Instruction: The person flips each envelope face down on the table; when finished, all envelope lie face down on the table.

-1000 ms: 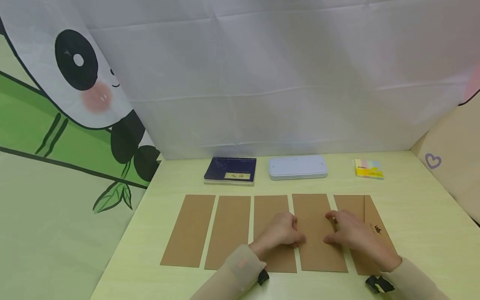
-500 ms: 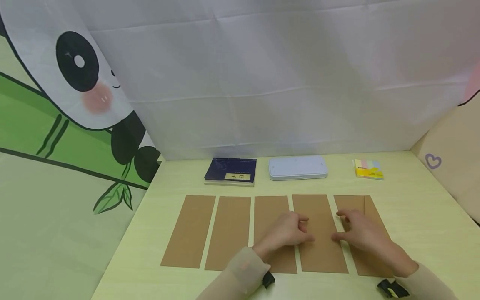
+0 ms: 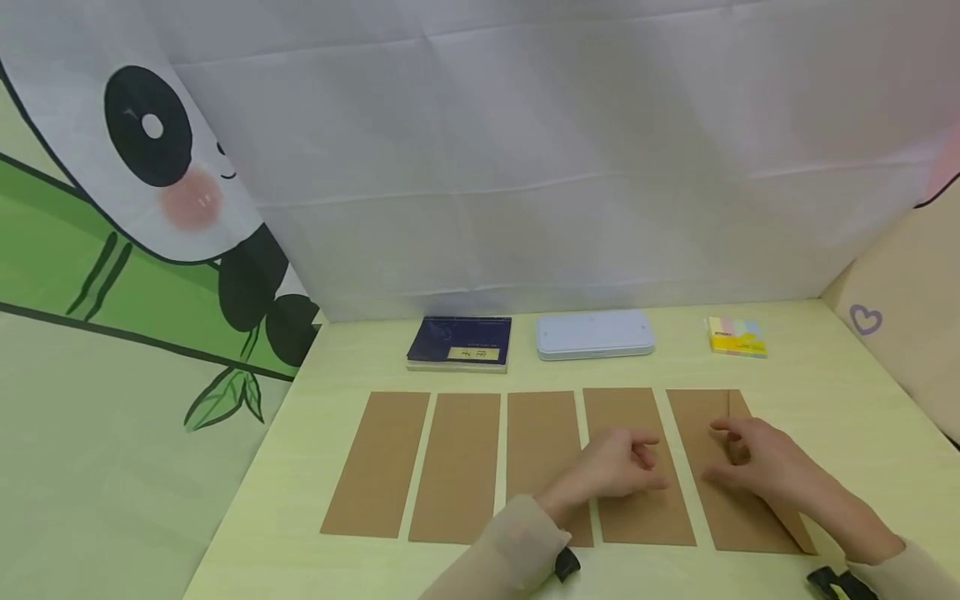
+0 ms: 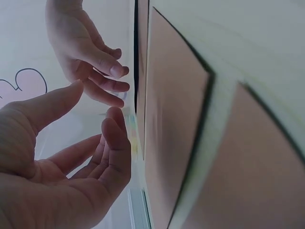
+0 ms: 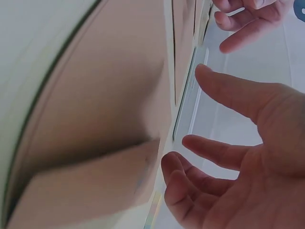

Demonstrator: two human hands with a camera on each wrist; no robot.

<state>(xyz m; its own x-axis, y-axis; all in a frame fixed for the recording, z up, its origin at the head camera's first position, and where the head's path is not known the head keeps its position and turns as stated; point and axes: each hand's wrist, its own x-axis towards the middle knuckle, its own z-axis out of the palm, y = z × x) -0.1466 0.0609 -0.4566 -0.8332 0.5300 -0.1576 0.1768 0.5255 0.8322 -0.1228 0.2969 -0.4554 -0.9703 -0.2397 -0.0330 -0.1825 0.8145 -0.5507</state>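
Note:
Several flat brown kraft-paper rectangles lie side by side in a row. In the head view my left hand [image 3: 611, 467] hovers over the second from the right [image 3: 645, 525], fingers loosely bent with nothing between them. My right hand [image 3: 768, 458] is above the rightmost rectangle [image 3: 693, 421], its thumb and fingers apart and holding nothing. That rectangle has a narrow folded flap [image 5: 90, 191] along its right side, standing slightly raised in the right wrist view. The hand covers part of the flap in the head view. Both hands [image 4: 90, 162] face each other in the left wrist view.
Along the back of the pale table [image 3: 262, 500] lie a dark blue book [image 3: 457, 337], a light blue flat case [image 3: 595, 333] and a yellow-labelled pack of pastel sticky notes [image 3: 737, 337]. A white cloth [image 3: 525, 167] hangs behind. Panda-printed fabric [image 3: 150, 250] borders the left side.
Both hands have moved to the right, the right hand from the gap beside the rightmost rectangle to over its flap side. The rectangles stay in their row; the rightmost one's flap now looks lifted.

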